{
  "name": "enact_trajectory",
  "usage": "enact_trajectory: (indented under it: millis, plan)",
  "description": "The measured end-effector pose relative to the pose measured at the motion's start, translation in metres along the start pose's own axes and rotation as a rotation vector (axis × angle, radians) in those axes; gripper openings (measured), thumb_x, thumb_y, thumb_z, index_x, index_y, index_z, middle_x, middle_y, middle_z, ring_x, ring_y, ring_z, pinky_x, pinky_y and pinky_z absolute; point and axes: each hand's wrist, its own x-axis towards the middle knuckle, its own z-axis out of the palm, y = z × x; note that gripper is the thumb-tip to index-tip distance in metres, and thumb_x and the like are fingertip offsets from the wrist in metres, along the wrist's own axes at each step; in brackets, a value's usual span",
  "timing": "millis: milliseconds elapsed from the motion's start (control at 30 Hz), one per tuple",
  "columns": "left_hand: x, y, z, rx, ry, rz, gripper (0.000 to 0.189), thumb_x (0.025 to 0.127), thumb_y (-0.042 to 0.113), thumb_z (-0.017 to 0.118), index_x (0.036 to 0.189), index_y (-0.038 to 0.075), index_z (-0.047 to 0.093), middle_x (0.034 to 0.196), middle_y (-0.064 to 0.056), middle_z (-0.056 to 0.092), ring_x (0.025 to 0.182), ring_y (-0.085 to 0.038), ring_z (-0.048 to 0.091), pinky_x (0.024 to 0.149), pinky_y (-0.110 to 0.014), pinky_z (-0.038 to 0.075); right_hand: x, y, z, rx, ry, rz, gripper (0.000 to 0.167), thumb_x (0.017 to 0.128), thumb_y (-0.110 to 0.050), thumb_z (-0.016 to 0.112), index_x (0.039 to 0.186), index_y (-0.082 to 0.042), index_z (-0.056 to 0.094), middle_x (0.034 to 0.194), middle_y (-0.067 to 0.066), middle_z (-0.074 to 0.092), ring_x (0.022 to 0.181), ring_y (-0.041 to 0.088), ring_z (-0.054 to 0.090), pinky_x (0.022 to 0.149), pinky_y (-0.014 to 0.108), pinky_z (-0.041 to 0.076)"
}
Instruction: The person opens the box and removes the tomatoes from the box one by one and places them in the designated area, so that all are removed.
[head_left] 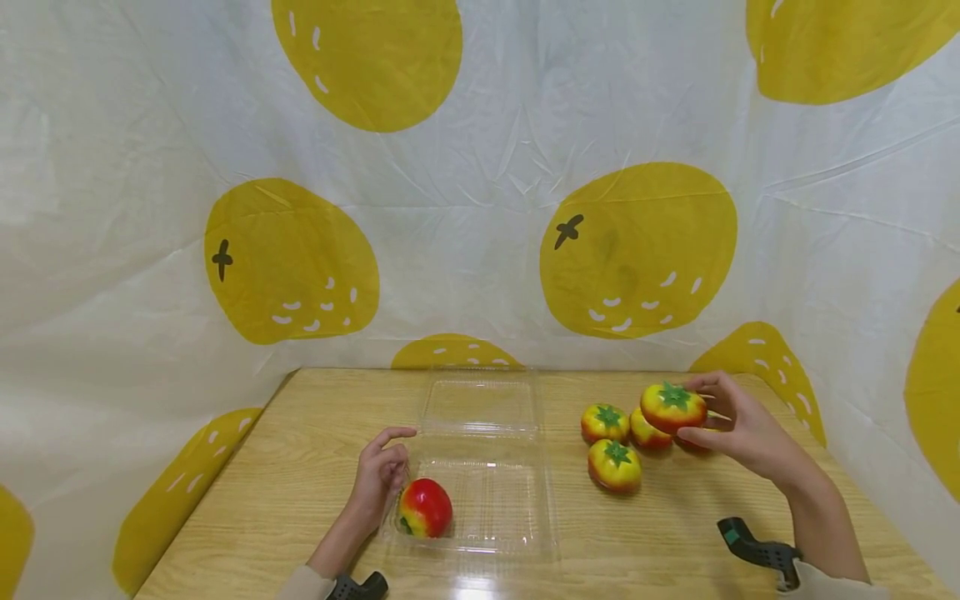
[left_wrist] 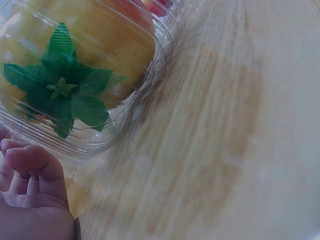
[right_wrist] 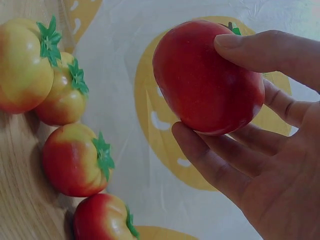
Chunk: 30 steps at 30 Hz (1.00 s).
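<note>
In the head view my right hand (head_left: pixel 742 425) holds a toy tomato (head_left: pixel 667 410), yellow and red with a green leafy top, above the table's right side. The right wrist view shows the thumb on the red tomato (right_wrist: pixel 205 80) and fingers around its other side. Several like it, one a yellow tomato (head_left: pixel 615 467), rest below. A clear plastic clamshell box (head_left: pixel 495 546) lies open at centre, with one red-and-yellow tomato (head_left: pixel 427 507) in its left front corner. My left hand (head_left: pixel 378 479) is beside the box's left wall, fingers loosely curled; contact with the wall is unclear.
The box's clear lid (head_left: pixel 480 404) lies folded back towards the rear of the wooden table (head_left: pixel 315 450). A white cloth (head_left: pixel 465 258) with large yellow fruit prints hangs behind the table and along its sides.
</note>
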Motion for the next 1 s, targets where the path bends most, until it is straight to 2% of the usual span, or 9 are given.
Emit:
enact_trajectory:
  millis: [200, 600, 733, 867, 1000]
  plan:
    - [0.000, 0.000, 0.000, -0.004, 0.000, -0.004, 0.030, 0.099, 0.002, 0.044, 0.127, -0.003, 0.055, 0.060, 0.008, 0.047, 0.043, -0.004, 0.038, 0.040, -0.016, 0.033, -0.002, 0.003, -0.002, 0.014, -0.006, 0.020, 0.052, 0.089, -0.003, 0.077, 0.131, 0.000, 0.046, 0.124, -0.023, 0.053, 0.107, -0.014, 0.056, 0.083, 0.013, 0.054]
    - [0.001, 0.000, -0.001, 0.009, -0.005, -0.001, 0.033, 0.099, 0.002, 0.043, 0.130, -0.007, 0.052, 0.060, 0.008, 0.046, 0.043, -0.004, 0.037, 0.040, -0.016, 0.034, -0.005, 0.013, -0.006, -0.007, -0.012, 0.046, 0.051, 0.089, -0.004, 0.077, 0.130, 0.000, 0.046, 0.123, -0.019, 0.052, 0.107, -0.015, 0.053, 0.083, 0.012, 0.053]
    - [0.001, -0.001, -0.001, -0.004, -0.008, -0.002, 0.032, 0.099, 0.001, 0.043, 0.129, -0.007, 0.052, 0.060, 0.008, 0.046, 0.043, -0.004, 0.037, 0.040, -0.016, 0.034, -0.006, 0.018, -0.006, 0.012, -0.022, 0.049, 0.058, 0.089, -0.004, 0.077, 0.137, -0.002, 0.044, 0.126, -0.017, 0.052, 0.108, -0.015, 0.053, 0.084, 0.013, 0.053]
    - [0.001, -0.001, -0.001, -0.001, -0.007, -0.002, 0.032, 0.099, 0.001, 0.043, 0.128, -0.006, 0.053, 0.059, 0.008, 0.046, 0.043, -0.005, 0.038, 0.040, -0.016, 0.034, -0.007, 0.023, -0.006, 0.027, -0.042, 0.039, 0.065, 0.090, -0.003, 0.076, 0.146, -0.006, 0.043, 0.131, -0.022, 0.052, 0.111, -0.015, 0.052, 0.085, 0.012, 0.052]
    - [0.002, -0.002, -0.001, 0.007, 0.010, -0.006, 0.031, 0.099, 0.002, 0.043, 0.127, -0.004, 0.055, 0.058, 0.008, 0.047, 0.042, -0.005, 0.038, 0.040, -0.016, 0.034, -0.007, 0.027, -0.007, 0.022, -0.071, 0.047, 0.064, 0.091, -0.005, 0.075, 0.148, -0.008, 0.045, 0.131, -0.028, 0.051, 0.112, -0.015, 0.050, 0.085, 0.013, 0.052]
